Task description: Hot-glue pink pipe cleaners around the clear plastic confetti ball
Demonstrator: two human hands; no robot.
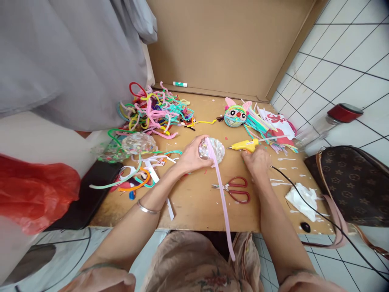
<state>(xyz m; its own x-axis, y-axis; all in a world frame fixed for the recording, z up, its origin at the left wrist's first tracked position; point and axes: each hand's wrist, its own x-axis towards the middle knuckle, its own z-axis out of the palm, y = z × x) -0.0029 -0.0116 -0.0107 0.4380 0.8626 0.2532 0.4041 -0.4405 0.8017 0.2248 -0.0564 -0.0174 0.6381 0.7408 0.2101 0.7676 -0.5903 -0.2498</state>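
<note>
My left hand (192,156) is closed around a clear, shiny rounded plastic piece (219,150). A pink pipe cleaner (223,198) lies across this piece and hangs down past the table's front edge. To its right, my right hand (257,163) grips a yellow glue gun (244,145), whose nozzle points left at the plastic piece without touching it. A glue stick (275,138) sticks out of the gun's back. Between my forearms lie scissors (234,189) with red handles, their blades to the left.
Tangled pipe cleaners (154,111) are heaped at the back left, near more clear plastic pieces (139,143). A decorated pipe-cleaner figure (235,115) lies at the back right. On the right are a bottle (319,127), a brown bag (352,182), crumpled tissue (303,200) and a black cable (306,192).
</note>
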